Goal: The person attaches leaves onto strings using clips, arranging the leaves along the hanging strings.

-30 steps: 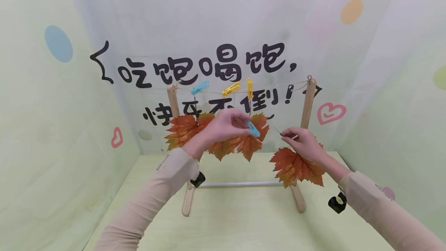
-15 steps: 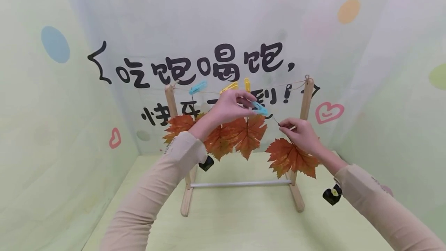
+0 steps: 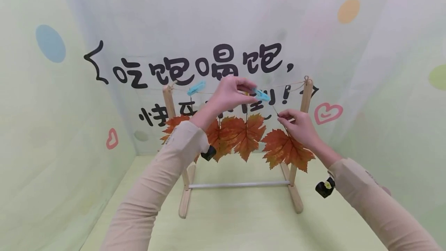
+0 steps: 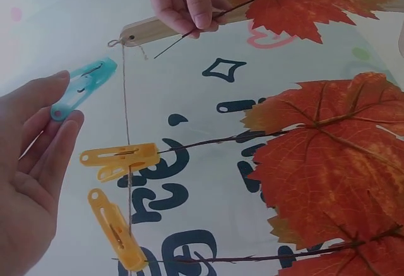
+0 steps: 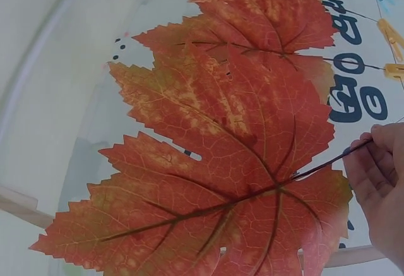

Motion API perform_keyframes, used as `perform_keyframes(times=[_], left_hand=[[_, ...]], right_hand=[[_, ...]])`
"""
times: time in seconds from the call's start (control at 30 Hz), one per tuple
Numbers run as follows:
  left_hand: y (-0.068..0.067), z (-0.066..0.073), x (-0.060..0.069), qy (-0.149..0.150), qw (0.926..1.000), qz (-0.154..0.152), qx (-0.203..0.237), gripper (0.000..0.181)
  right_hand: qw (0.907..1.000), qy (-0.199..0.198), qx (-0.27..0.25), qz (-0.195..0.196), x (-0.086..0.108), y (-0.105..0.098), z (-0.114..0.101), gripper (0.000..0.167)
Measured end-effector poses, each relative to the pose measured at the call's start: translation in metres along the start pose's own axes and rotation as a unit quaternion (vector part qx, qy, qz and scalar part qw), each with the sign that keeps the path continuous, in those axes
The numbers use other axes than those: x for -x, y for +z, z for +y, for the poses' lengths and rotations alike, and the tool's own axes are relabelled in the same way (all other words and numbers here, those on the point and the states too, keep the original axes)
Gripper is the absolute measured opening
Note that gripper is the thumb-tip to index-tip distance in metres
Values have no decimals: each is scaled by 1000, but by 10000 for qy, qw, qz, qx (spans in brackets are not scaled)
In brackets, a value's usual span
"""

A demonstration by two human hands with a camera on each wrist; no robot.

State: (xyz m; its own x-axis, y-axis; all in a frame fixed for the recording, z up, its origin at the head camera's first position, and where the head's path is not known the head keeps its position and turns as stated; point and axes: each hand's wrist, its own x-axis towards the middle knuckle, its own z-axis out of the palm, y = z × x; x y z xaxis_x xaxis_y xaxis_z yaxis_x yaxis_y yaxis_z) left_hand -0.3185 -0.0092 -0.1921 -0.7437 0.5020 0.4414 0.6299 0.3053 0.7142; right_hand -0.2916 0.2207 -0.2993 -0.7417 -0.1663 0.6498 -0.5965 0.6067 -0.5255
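Observation:
My left hand (image 3: pixel 232 93) pinches a light-blue plastic clothespin (image 4: pixel 87 86) between thumb and fingers, its nose beside the thin string (image 4: pixel 126 99) with a small gap in the left wrist view. My right hand (image 3: pixel 299 126) pinches the thin brown stem of an orange-red artificial maple leaf (image 5: pixel 221 181), whose blade hangs below the fingers. The stem's bare tip points up towards the clothespin, apart from it. Two yellow clothespins, one upper (image 4: pixel 123 156) and one lower (image 4: pixel 117 228), sit on the string with leaf stems at their noses; my left hand mostly hides them in the head view.
A wooden frame with a left post (image 3: pixel 168 102) and right post (image 3: pixel 306 96) carries the string. Another blue clothespin (image 3: pixel 197 88) hangs a leaf (image 3: pixel 173 126) near the left post. A pale crossbar (image 3: pixel 240 184) joins the feet on the light table (image 3: pixel 230 220).
My left hand has risen with the blue clothespin and moved slightly right, up to string height. My right hand has lifted the leaf up and a little left, bringing its stem nearer the clothespin.

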Motion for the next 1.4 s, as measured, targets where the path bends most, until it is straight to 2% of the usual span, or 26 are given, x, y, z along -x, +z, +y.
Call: perform_keyframes(times=[0.17,0.27,0.5,0.73,1.0,1.2,1.4], left_hand=[[-6,9,-11,271,9989,344,154,33],[-8,13,-17,330,9982,486,141,34],[-9,10,-30,532,9954,617,-505,32],[-4,9,-40,231,9981,393,-410,30],[0,5,-43,217,9986,237,-428,27],[1,4,-45,96,9983,108,-565,27],[3,2,-48,15,9980,33,-634,28]], right_hand=[[9998,148,-38,163,-6,3,-4,14],[9994,186,-121,279,-10,4,-5,13],[9977,391,-288,471,-19,10,-5,14],[9934,583,-536,828,-24,17,-2,17],[9887,610,-885,1044,-29,17,1,19],[9876,544,-852,1205,-35,16,1,20],[9861,649,-937,1208,-38,16,-2,21]])
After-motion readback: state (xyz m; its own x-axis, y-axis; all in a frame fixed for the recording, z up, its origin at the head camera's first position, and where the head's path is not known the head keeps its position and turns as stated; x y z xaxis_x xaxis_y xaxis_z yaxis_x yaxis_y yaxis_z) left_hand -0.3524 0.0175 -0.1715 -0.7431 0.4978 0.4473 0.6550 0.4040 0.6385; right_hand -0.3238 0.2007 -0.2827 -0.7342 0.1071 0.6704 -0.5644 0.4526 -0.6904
